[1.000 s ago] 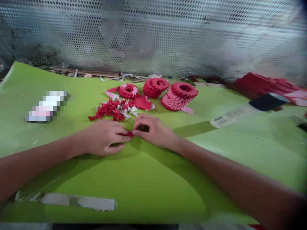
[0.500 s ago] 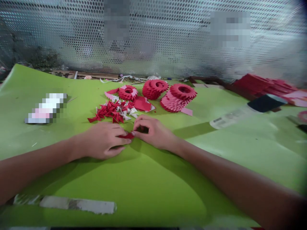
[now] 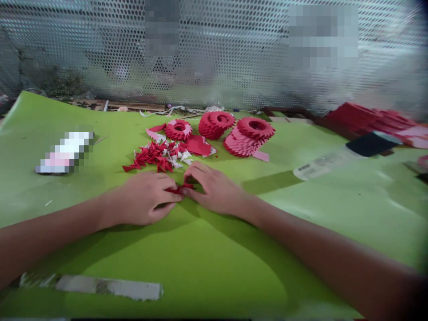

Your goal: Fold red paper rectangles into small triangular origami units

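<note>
My left hand and my right hand meet over a green sheet. Both pinch a small folded red paper piece between their fingertips, pressing it near the surface. Just beyond the hands lies a loose pile of small red and white folded triangles. Behind the pile sit three red rings built from folded pieces: a small one, a middle one and a large pinkish one. A flat red paper lies among them.
A strip of worn tape lies at the near left. A clear bottle with a dark cap lies at the right, with stacked red paper behind it. A blurred-out object rests at the left. Perforated metal sheet closes the back.
My right hand's fingers have flattened a little and shifted over the red piece; the piece shows more between the fingertips. Both arms stay in place.
</note>
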The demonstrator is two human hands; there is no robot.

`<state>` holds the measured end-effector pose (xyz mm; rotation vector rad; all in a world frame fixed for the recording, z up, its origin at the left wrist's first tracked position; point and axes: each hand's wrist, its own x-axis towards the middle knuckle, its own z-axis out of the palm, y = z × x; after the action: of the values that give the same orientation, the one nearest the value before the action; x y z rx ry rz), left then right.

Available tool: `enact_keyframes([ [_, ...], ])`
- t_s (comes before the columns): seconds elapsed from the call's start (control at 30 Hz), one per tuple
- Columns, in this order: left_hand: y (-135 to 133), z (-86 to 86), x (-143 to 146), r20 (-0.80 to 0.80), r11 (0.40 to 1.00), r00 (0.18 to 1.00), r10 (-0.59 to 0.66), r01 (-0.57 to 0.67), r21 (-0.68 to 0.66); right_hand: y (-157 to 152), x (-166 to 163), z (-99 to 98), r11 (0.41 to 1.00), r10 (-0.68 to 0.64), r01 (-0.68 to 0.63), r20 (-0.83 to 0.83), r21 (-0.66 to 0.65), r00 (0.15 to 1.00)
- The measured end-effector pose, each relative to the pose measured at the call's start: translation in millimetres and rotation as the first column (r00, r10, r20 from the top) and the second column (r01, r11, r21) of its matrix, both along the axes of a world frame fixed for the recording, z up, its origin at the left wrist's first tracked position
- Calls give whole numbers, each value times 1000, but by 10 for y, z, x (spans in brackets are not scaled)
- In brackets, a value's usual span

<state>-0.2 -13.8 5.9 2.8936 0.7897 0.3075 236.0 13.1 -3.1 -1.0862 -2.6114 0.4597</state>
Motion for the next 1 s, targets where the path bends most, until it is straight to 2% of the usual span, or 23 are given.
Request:
enact_keyframes([
  [0.17,15,-12,-2,-7,1000,1000,1,-1,19,-52,-23,-2,998,24,-28,63,62,998],
  [0.27,40,-38,-22,7,999,1000,-15,14,34,-30,-11,-12,998,41,-42,31,44,999],
  [0.37,81,-76,-51,44,993,995,-84,80,92,16,23,-4,997,79,-79,-3,6,997],
  [0.47,122,-101,-74,92,975,986,-138,119,187,66,64,4,992,109,-111,-36,-56,993],
  [0.53,145,-107,-82,145,969,984,-104,67,240,94,84,0,985,89,-102,-94,-139,992],
  [0.6,165,-112,-88,234,965,972,-34,-29,261,110,91,-8,956,21,-73,-183,-282,983],
  [0.7,183,-114,-94,362,979,931,50,-118,167,104,71,-14,893,-159,-12,-340,-451,927],
  [0.8,165,-89,-72,374,986,913,166,-148,-75,56,25,-15,860,-274,17,-432,-511,859],
  [0.9,122,-53,-13,315,939,904,288,-203,-277,-24,-19,-21,841,-265,-11,-430,-541,863],
  [1.0,89,-49,32,306,927,899,312,-217,-307,-97,-43,-24,855,-198,-66,-441,-515,876],
])
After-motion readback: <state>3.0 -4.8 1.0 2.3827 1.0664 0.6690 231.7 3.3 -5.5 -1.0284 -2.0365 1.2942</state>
